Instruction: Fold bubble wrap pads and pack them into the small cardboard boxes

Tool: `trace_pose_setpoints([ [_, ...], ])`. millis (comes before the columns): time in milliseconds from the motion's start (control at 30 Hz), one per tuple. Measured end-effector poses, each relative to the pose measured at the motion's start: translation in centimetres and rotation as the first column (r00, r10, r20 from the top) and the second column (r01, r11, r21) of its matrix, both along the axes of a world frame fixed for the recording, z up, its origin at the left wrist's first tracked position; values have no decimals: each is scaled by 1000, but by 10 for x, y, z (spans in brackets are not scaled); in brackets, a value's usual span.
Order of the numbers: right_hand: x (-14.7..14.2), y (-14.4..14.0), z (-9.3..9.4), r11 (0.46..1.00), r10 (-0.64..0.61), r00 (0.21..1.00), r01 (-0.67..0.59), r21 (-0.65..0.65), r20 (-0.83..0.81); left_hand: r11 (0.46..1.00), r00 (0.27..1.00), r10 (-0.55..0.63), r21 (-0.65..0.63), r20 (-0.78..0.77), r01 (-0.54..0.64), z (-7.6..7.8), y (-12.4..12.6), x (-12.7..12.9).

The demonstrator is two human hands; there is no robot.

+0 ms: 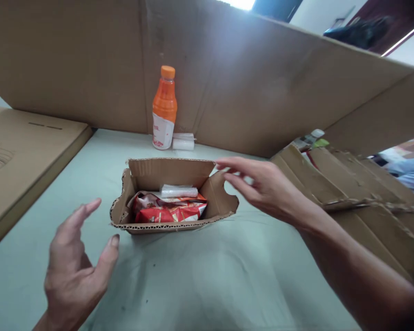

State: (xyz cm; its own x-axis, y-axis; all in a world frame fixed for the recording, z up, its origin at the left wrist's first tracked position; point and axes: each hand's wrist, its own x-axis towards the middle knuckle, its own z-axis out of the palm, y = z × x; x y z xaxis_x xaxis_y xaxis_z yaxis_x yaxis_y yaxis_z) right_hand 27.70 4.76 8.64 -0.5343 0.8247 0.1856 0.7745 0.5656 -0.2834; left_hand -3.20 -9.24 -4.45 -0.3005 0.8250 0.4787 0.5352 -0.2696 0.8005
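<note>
Left hand [76,266] found empty, fingers spread, just short of small corrugated cardboard box [174,224]. Right hand [262,186] likewise unclenched, holding nothing, fingertips beside ragged right flap. Inside box: crinkled red snack packet [170,212], clear plastic roll [178,191] on top. Beyond, on pale green table [207,276]: orange bottle [164,108], upright against cardboard wall [262,82].

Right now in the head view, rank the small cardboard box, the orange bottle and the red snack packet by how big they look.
1. small cardboard box
2. orange bottle, though it stands farther from the camera, so its real size is unsure
3. red snack packet, partly hidden inside the box
</note>
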Motion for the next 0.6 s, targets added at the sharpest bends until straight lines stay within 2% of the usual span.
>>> trace_pose_setpoints([
  [67, 40, -25, -24, 977, -209, 966, 211, 0, -155, 982, 975, 16, -185, 220, 26, -23, -4, 2],
  [133, 59, -49, -63, 960, -267, 936, 239, -143, -229, 939, 931, 26, -327, 364, 102, -42, -5, 5],
  [200, 51, -65, -103, 948, -249, 925, 172, -268, -286, 920, 898, 42, -366, 437, 136, -54, -2, 6],
  [267, 24, -67, -130, 944, -212, 912, 97, -316, -351, 927, 888, 27, -343, 458, 149, -56, 7, 6],
  [333, -5, -58, -140, 942, -238, 880, 106, -319, -410, 937, 885, 9, -312, 465, 154, -52, 20, 7],
  [433, -21, -49, -134, 932, -300, 851, 165, -321, -432, 958, 882, 5, -256, 472, 132, -42, 41, 20],
  [533, 9, -72, -132, 916, -382, 817, 271, -296, -432, 946, 861, -96, -224, 499, 235, -39, 49, 53],
  [600, 46, -107, -139, 889, -458, 773, 389, -243, -438, 893, 820, -209, -238, 533, 383, -42, 45, 81],
])
